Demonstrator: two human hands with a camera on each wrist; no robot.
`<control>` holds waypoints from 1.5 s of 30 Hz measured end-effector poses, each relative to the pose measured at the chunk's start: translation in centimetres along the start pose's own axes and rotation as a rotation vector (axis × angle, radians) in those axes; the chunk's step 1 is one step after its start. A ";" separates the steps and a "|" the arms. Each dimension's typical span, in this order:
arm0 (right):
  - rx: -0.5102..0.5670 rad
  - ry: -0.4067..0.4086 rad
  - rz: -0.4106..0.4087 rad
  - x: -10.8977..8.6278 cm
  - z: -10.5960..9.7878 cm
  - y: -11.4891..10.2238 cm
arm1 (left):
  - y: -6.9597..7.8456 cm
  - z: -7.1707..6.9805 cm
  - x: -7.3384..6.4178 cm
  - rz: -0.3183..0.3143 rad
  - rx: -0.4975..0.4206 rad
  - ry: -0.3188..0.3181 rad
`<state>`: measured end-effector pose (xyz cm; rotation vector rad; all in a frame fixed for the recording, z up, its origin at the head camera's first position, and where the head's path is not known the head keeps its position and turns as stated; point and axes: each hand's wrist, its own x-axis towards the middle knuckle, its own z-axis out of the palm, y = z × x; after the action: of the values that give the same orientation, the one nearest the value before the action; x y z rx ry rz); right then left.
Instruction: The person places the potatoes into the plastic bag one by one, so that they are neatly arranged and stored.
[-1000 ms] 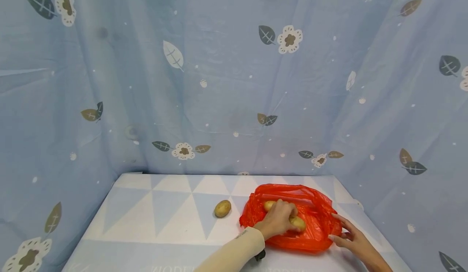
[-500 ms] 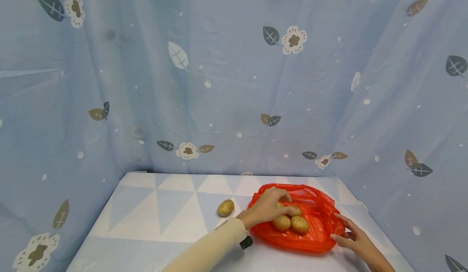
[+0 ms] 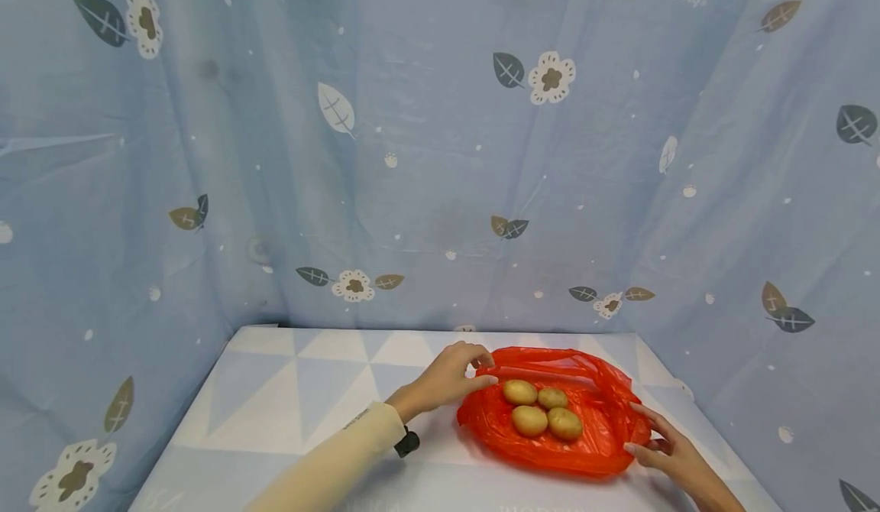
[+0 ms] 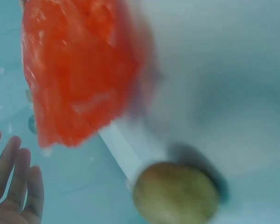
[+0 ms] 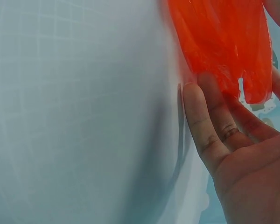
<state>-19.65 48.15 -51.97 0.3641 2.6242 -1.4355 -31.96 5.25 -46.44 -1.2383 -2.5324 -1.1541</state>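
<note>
Several yellow-brown potatoes [image 3: 529,421] lie together inside a red plastic bag [image 3: 605,428] whose mouth is spread wide on the table. My left hand [image 3: 447,374] hovers by the bag's left rim, its fingers loosely bent and holding nothing. Below the bag in the left wrist view, one more potato [image 4: 175,193] sits on the tabletop; in the head view the left hand and forearm hide it. At the bag's right side, my right hand [image 3: 667,451] touches the red plastic with spread fingers. The right wrist view shows its extended fingers [image 5: 203,116] against the bag's edge.
The table [image 3: 268,397] has a white and pale blue triangle pattern. A blue curtain [image 3: 412,153] with leaves and flowers hangs behind it and along both sides. A dark device [image 3: 408,443] is strapped at the left wrist.
The left hand has let go of a potato inside the bag and moved out leftward, uncovering the potatoes there. The right hand has stayed at the bag's right side.
</note>
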 end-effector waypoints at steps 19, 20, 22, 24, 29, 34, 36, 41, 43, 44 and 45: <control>-0.011 0.002 0.022 0.4 0.2 0.3 | -5.0 -4.0 -6.2 0.020 0.056 -0.003; -0.015 0.004 0.026 0.4 0.2 0.3 | -5.2 -4.1 -6.5 0.001 0.053 -0.014; -0.017 0.007 0.028 0.4 0.3 0.4 | -5.5 -4.2 -7.1 -0.036 0.048 -0.034; -0.013 0.004 0.024 0.3 0.3 0.4 | -5.8 -4.3 -7.6 -0.072 0.044 -0.047; 0.008 -0.006 -0.007 0.0 0.3 0.4 | -6.3 -4.3 -8.2 -0.121 0.043 -0.056; 0.009 -0.009 -0.010 -0.1 0.2 0.3 | -6.9 -4.1 -8.2 -0.156 0.038 -0.076; -0.007 -0.005 -0.003 0.0 0.2 0.3 | -7.2 -3.9 -8.2 -0.162 0.028 -0.084; -0.025 0.000 -0.002 0.0 0.2 0.3 | -7.6 -3.5 -8.0 -0.163 -0.012 -0.099; -0.025 0.001 -0.008 0.0 0.2 0.3 | -7.6 -3.4 -7.9 -0.166 -0.017 -0.104; -0.026 0.001 -0.009 0.0 0.2 0.2 | -7.7 -3.3 -7.8 -0.171 -0.018 -0.107; -0.025 0.002 -0.011 -0.1 0.2 0.2 | -7.7 -3.2 -7.8 -0.177 -0.019 -0.110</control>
<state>-19.55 48.05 -52.24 0.3490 2.6470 -1.4044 -33.04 -4.84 -51.70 -1.1306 -2.7664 -1.1775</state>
